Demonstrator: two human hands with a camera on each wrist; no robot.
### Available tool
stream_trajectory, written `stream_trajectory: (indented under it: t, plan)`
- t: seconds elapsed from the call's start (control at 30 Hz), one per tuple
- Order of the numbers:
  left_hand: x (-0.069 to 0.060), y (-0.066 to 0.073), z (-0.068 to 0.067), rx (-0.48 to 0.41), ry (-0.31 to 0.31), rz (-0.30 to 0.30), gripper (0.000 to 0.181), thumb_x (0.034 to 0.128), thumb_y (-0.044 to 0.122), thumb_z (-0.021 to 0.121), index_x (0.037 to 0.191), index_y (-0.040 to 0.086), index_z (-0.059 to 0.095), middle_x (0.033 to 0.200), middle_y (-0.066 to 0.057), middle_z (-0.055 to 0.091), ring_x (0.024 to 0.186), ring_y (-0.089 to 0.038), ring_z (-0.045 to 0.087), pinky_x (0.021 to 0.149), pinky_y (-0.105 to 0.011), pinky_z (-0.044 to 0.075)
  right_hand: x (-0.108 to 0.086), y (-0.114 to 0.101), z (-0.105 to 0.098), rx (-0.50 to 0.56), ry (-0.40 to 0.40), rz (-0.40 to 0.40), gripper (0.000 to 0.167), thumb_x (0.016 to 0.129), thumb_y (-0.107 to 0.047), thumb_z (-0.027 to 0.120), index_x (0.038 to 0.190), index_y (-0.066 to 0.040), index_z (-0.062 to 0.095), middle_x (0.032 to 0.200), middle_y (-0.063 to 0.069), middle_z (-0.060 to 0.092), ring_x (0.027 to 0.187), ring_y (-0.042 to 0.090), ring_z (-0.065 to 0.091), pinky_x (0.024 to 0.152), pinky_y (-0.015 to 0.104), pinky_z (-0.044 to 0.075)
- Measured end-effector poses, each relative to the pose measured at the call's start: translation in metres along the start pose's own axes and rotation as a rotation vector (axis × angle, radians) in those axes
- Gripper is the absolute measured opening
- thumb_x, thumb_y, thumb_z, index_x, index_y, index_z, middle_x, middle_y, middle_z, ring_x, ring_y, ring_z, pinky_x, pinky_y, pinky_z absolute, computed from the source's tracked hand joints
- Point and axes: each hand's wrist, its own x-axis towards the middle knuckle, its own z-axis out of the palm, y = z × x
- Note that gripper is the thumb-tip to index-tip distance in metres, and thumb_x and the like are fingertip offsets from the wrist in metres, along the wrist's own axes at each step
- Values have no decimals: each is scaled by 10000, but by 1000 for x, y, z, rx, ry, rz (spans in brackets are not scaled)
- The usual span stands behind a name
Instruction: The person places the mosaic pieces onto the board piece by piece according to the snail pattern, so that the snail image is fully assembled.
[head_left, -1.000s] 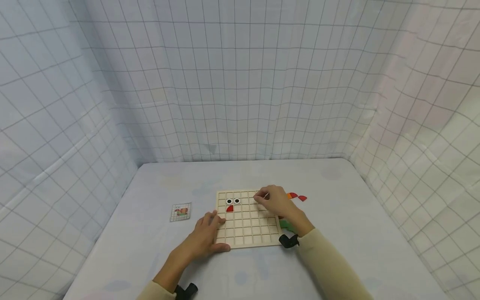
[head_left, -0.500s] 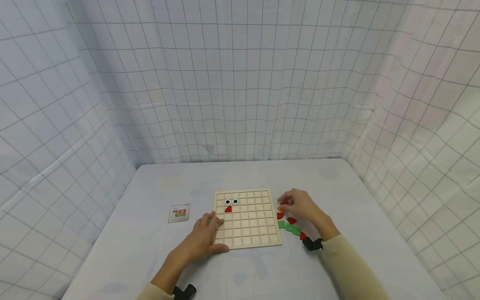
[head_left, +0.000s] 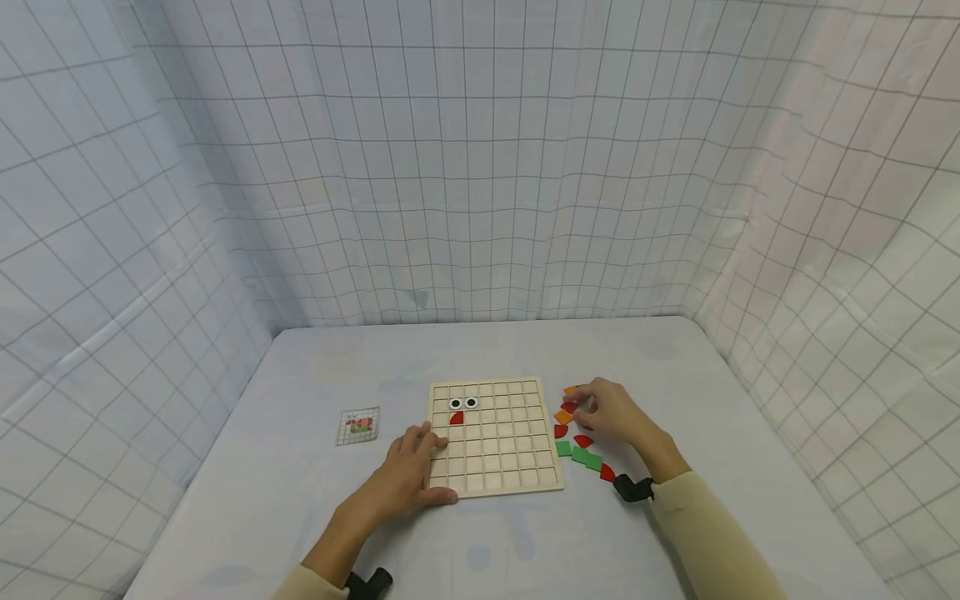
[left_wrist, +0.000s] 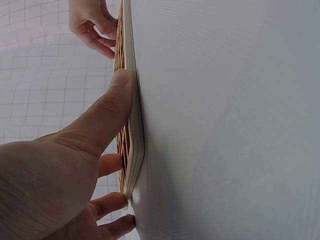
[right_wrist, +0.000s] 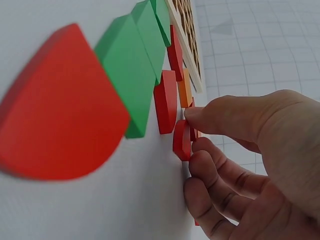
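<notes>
My left hand rests on the near left corner of a pale wooden grid board, its thumb along the front edge and other fingers at the left side. Two eye tiles and a red quarter-circle piece sit in the board's upper left cells. To the right of the board, my right hand is low over loose pieces. Its thumb and fingertips are bent around a red quarter-circle piece; another red piece is close to them. Whether either is pinched cannot be made out.
Orange pieces, green pieces and more red pieces lie loose along the board's right side. A gridded picture card is left of the board. Gridded white curtains surround the table.
My right hand has moved from over the board's upper right to the loose pieces, then slightly farther right. The green pieces have shifted apart a little. My left hand stays at the board's corner.
</notes>
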Motion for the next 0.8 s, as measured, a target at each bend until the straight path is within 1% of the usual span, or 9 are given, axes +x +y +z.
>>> stream_trajectory:
  t: [0.13,0.3,0.47,0.6,0.7,0.8]
  plan:
    - [0,0,-1,-6,-3,-8,855,925,447,999,1586,61,618,1819,-324,362,1639,-629,406,1285,-792,449,0,-2,1,-15,2,-8,262,1055,-99,829,1312,-75,869,1141,114,744,843,166,633,703,262,534]
    - [0,-1,-1,-6,-1,2,854,925,442,1000,1584,55,619,1816,-329,366,1630,-631,414,1274,-798,454,0,-3,3,-27,21,-33,218,1077,-121,832,1285,-80,879,1139,122,756,889,181,660,729,266,554]
    - [0,0,-2,-2,-1,1,854,922,441,1003,1581,55,619,1814,-325,367,1629,-630,417,1272,-800,457,1,-2,5,-20,36,-19,177,1075,-118,836,1247,-93,873,1167,99,777,940,187,667,781,290,574]
    - [0,0,-2,-3,-1,0,852,921,433,1006,1580,52,622,1810,-327,369,1626,-633,420,1269,-804,457,2,-1,7,8,46,-14,137,1066,-94,844,1203,-100,844,1177,81,794,961,183,676,829,311,602]
    - [0,1,-3,-7,-2,-1,849,922,428,1007,1578,52,621,1811,-325,368,1629,-635,414,1275,-805,451,3,-2,7,45,53,-10,124,1054,-65,851,1170,-99,823,1156,82,795,950,184,685,818,293,611]
    - [1,1,-4,-7,-3,-4,843,922,426,1008,1574,56,622,1809,-328,369,1627,-634,419,1274,-801,454,1,-4,6,66,60,-11,119,1045,-54,860,1148,-83,808,1127,94,790,922,184,678,773,261,603]
